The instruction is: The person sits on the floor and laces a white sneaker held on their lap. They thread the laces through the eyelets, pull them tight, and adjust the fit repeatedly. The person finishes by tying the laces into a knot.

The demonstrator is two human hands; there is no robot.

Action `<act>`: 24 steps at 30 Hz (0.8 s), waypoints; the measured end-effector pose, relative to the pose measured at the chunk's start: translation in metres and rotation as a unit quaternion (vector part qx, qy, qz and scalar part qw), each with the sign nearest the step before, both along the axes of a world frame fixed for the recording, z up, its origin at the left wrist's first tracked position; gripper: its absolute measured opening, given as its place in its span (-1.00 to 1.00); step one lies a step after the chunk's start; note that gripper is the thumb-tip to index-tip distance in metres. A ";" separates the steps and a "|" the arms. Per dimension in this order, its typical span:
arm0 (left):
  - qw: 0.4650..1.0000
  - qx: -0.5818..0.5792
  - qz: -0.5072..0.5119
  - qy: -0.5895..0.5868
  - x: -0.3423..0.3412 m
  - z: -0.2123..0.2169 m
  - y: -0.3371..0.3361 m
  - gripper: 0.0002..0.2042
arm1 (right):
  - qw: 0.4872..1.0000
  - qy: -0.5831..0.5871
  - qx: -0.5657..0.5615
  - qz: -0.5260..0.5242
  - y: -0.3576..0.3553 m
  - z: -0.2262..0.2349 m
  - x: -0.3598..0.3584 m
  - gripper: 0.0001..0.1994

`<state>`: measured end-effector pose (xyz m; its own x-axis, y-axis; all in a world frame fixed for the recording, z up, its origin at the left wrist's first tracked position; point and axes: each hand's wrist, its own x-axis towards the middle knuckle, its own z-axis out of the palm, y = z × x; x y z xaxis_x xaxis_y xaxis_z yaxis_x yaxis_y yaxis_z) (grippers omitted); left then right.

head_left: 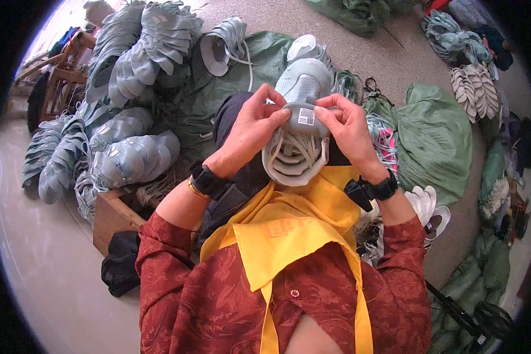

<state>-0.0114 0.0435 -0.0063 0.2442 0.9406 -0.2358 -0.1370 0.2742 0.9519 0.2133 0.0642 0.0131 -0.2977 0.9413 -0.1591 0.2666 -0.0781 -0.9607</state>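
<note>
Over my lap is a pale grey shoe upper point(312, 69), its perforated toe pointing away from me. My left hand point(249, 127) pinches the left edge of its padded tongue point(295, 123) between thumb and finger. At the other edge of the tongue, my right hand point(353, 127) pinches in the same way. A white printed label point(306, 116) faces up between my two thumbs. Nearer to me, several nested upper collars point(295, 176) with loose laces lie against the yellow apron point(289, 248). How far they join the held upper is partly hidden.
Stacks of pale grey uppers point(153, 50) rise at the left, with more bundles point(138, 159) above a wooden box point(115, 218). A single upper point(224, 47) rests on green sacking point(265, 53). At the right are a filled green sack point(433, 144) and white uppers point(428, 206).
</note>
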 end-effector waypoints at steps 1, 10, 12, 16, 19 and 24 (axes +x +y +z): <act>1.000 -0.002 -0.001 0.000 0.000 0.001 0.000 -0.86 | 1.000 0.004 0.000 -0.004 0.000 -0.001 0.000 -0.78; 1.000 -0.007 0.000 0.023 0.002 0.005 0.001 -0.86 | 1.000 0.012 -0.021 -0.017 -0.001 -0.003 0.000 -0.79; 1.000 -0.007 -0.001 0.027 0.002 0.004 0.002 -0.86 | 0.999 0.008 -0.023 -0.023 -0.001 -0.003 -0.001 -0.79; 1.000 -0.005 0.001 0.016 0.002 -0.001 0.002 -0.85 | 0.999 0.010 -0.029 -0.025 0.000 -0.005 0.000 -0.79; 1.000 -0.006 0.000 0.015 0.002 0.001 0.002 -0.85 | 0.999 0.008 -0.027 -0.026 -0.001 -0.004 0.000 -0.79; 1.000 -0.004 -0.001 0.015 0.001 0.000 0.001 -0.85 | 0.999 0.007 -0.028 -0.026 -0.002 -0.001 -0.001 -0.79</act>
